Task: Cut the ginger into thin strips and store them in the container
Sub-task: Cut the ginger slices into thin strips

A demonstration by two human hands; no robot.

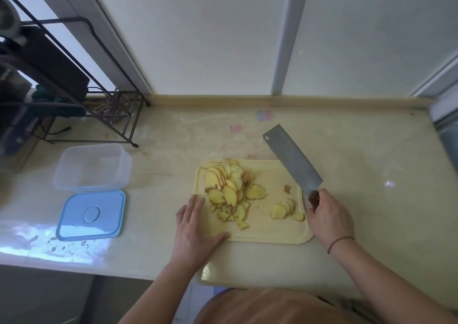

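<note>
A pale yellow cutting board (270,232) lies on the counter with a heap of thin ginger slices (229,187) on its left half and a smaller fan of slices (285,209) near its right edge. My left hand (195,229) rests flat with straight fingers on the board's left front corner, just left of the heap. My right hand (327,217) grips the handle of a cleaver (292,160), whose blade points up and away over the board's right rim. A clear plastic container (93,166) stands open at the left, with its blue lid (91,214) lying in front of it.
A black wire rack (81,95) with dark items stands at the back left of the beige counter (359,150). Water drops and a bright reflection lie at the counter's front left. A wall and window frames close off the back.
</note>
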